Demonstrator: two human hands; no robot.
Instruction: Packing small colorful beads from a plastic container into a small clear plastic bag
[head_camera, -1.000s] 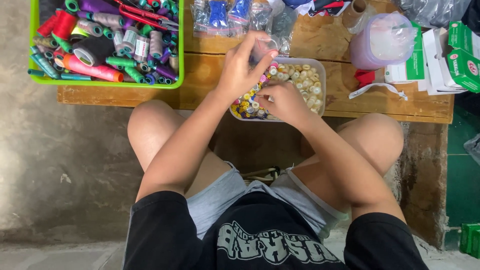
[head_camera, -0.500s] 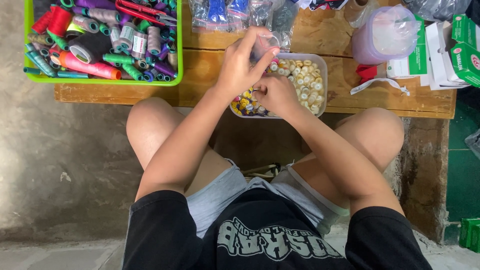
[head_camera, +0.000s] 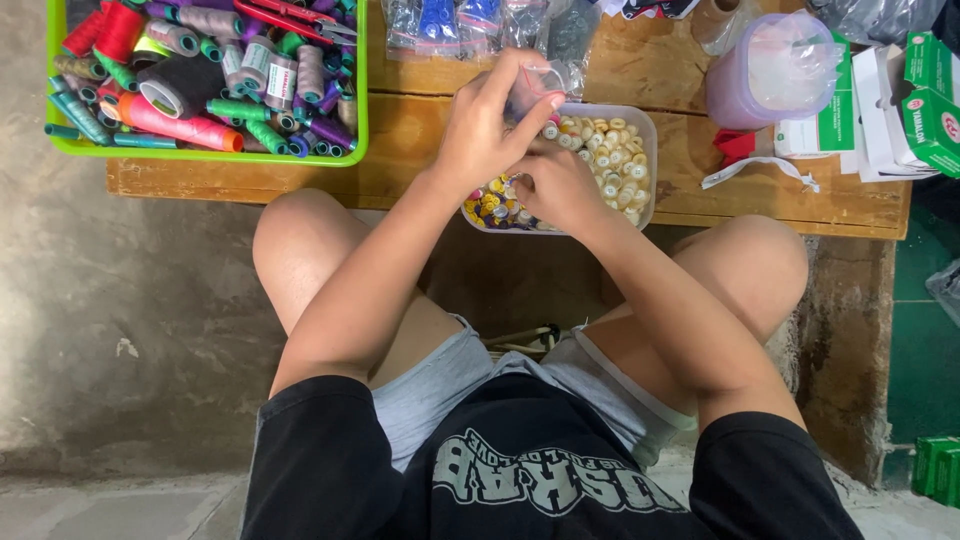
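While the head view looks down, the left hand (head_camera: 480, 135) pinches a small clear bag (head_camera: 530, 85) above the tub (head_camera: 645, 160) of buttons (head_camera: 610, 150). Right hand (head_camera: 555, 190), fingers curled together, digs inside the tub. Most buttons remain unbagged, apparently.

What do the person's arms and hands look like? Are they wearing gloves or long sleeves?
No gloves and no long sleeves. Both arms are bare from the short black T-shirt sleeves down. The left hand and right hand are bare too, with no rings, watch or bracelets showing. The shirt has a pale grey print on the front.
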